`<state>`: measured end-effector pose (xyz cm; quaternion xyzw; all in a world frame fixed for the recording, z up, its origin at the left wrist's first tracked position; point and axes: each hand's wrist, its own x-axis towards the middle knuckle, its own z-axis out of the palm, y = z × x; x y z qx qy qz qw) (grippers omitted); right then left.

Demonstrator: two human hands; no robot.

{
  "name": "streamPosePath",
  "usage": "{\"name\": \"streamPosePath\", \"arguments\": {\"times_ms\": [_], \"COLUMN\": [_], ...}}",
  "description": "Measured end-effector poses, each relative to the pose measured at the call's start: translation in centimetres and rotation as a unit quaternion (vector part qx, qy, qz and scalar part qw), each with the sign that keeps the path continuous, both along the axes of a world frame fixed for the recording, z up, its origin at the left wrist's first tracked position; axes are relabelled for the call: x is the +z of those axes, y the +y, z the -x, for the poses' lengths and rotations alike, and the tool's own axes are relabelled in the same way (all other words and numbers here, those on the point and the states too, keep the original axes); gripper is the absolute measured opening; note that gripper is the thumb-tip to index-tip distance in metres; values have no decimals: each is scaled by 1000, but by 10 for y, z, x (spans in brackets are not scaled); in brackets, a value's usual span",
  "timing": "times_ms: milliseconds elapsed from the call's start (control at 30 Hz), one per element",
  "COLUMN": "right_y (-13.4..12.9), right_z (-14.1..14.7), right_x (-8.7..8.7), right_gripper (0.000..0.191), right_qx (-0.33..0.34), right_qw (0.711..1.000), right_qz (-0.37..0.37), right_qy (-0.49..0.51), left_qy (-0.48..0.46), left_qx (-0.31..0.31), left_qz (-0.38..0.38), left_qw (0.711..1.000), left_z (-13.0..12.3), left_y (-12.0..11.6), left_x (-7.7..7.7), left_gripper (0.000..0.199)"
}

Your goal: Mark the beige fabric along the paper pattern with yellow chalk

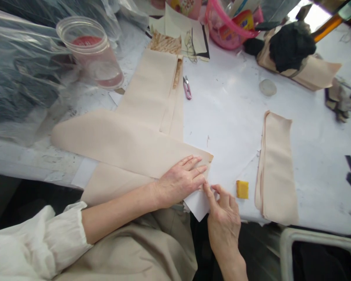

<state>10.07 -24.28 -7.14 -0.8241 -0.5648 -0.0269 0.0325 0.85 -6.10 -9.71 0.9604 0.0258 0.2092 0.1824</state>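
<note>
A long beige piece [119, 136] lies slantwise over other beige pieces at the table's front edge. My left hand [181, 181] rests flat on its right end, fingers stretched out. Just right of it is my right hand [224, 212], its index fingertip meeting the piece's edge beside the left fingers; whether anything is between its fingers is hidden. Below the fingertips a white sheet [198, 205] sticks out over the table edge. A yellow block [242, 189] sits right of my right hand. Pink thread snips [187, 89] lie farther back.
Folded beige pieces [280, 168] lie at the right. A clear plastic tub [95, 58] stands at the back left near plastic sheeting [23, 74]. A pink basket [232, 29] and a black-wrapped bundle [292, 47] are at the back. A grey-rimmed bin [286, 238] is below right.
</note>
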Motion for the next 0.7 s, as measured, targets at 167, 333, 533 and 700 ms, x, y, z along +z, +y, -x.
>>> {"name": "streamPosePath", "arguments": {"times_ms": [167, 333, 533, 700], "right_y": [-19, -14, 5, -2], "right_z": [-2, -5, -8, -14], "right_x": [14, 16, 1, 4], "right_gripper": [42, 38, 43, 46], "right_qx": [8, -54, 0, 42], "right_qw": [999, 987, 1000, 998], "right_qz": [-13, -101, -28, -3], "right_qy": [46, 117, -15, -38], "left_qy": [4, -1, -11, -10], "left_qx": [-4, -8, 12, 3], "left_qz": [6, 4, -4, -1], "left_qw": [1000, 1000, 1000, 1000], "left_z": [0, 0, 0, -1], "left_y": [0, 0, -1, 0], "left_x": [0, 0, -1, -1], "left_gripper": [18, 19, 16, 15]}}
